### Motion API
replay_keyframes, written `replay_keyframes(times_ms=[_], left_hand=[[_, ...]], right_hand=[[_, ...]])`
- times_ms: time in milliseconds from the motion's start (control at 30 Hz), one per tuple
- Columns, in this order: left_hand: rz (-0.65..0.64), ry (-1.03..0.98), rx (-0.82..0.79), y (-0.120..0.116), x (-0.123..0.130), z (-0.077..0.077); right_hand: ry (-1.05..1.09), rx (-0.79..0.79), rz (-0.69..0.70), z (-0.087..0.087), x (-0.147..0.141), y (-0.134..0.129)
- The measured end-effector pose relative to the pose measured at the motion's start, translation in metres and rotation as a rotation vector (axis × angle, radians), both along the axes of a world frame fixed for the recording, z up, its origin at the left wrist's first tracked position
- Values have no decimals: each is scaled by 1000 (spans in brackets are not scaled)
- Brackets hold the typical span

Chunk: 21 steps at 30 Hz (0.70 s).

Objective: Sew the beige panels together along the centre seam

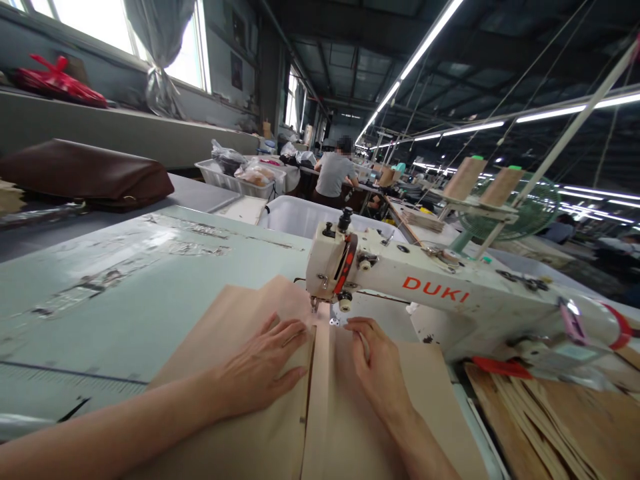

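Beige fabric lies over the front of the table and runs under the needle area of a white sewing machine. A folded beige strip runs lengthwise along its middle, with a narrow dark gap on its left side. My left hand rests flat on the fabric left of the strip, fingers spread. To the right of the strip, my right hand touches the fabric with bent fingers, near the presser foot; nothing is seen held in it.
A brown leather bag sits at the back left. Behind the machine are a white bin and thread cones. Beige strips lie on a wooden board at the lower right. A person sits farther back.
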State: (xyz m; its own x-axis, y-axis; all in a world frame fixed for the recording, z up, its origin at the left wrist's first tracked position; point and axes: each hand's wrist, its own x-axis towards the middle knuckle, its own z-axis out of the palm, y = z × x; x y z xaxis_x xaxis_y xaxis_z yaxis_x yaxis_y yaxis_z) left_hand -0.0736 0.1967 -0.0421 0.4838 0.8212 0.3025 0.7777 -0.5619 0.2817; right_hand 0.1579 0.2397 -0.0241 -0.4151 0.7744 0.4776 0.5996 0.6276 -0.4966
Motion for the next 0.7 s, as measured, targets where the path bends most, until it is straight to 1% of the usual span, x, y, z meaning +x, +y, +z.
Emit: replay_keyframes(times_ms=[33, 67, 133, 200, 300, 433, 567, 700], left_hand=[[-5, 7, 3, -1, -1, -1], [-10, 13, 7, -2, -2, -3], [-21, 21, 15, -2, -4, -5], [-28, 33, 18, 0, -5, -6], [-26, 48, 21, 9, -4, -6], [-23, 61, 60, 20, -3, -6], [-11, 106, 97, 21, -5, -9], [-14, 102, 132, 19, -7, -15]], right_hand=[[-8, 31, -18, 0, -1, 1], [-55, 57, 10, -2, -4, 1], [-193, 90, 121, -8, -10, 1], [-304, 101, 175, -16, -15, 3], [-377, 118, 165, -25, -17, 13], [-397, 196, 141, -30, -15, 24], [-384, 249, 119, -34, -15, 25], [-386, 278, 121, -36, -14, 25]])
